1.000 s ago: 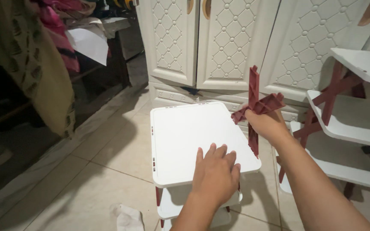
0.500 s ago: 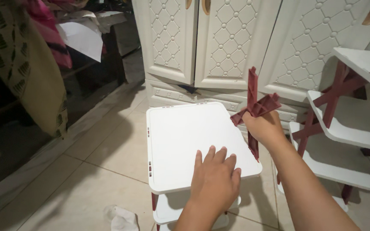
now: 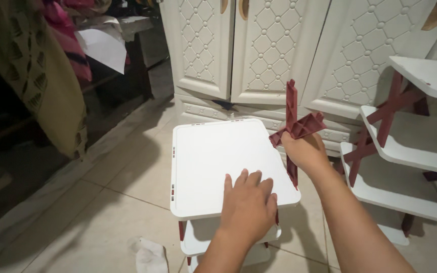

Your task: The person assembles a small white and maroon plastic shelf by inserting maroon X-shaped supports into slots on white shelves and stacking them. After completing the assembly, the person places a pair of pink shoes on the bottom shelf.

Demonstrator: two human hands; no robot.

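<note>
We are partway through putting a small shelf rack together. Our left hand (image 3: 249, 202) lies flat, fingers spread and holding nothing, pressed on the near right part of the white top shelf (image 3: 213, 162), which steadies the rack on the tiled floor (image 3: 122, 212). At least 1 lower white shelf (image 3: 203, 240) shows beneath it. Our right hand (image 3: 303, 150) is closed in a fist around the crossing of a dark red X-shaped brace (image 3: 295, 126), held upright just beside the top shelf's right edge, its lower leg reaching down past that edge.

We judge the step in hand to be fitting this brace to the rack's right side. The next move seems to call for lining the brace's ends up with the sockets along the shelf edge while the left hand bears down; whether any end is already seated we cannot tell, since the hand hides the joint.

To the right stands a second rack (image 3: 405, 146) with similar red braces, well apart from ours, and a white cabinet (image 3: 259, 50) is behind. A crumpled white wrapper (image 3: 150, 255) lies on the floor near the rack's foot.
</note>
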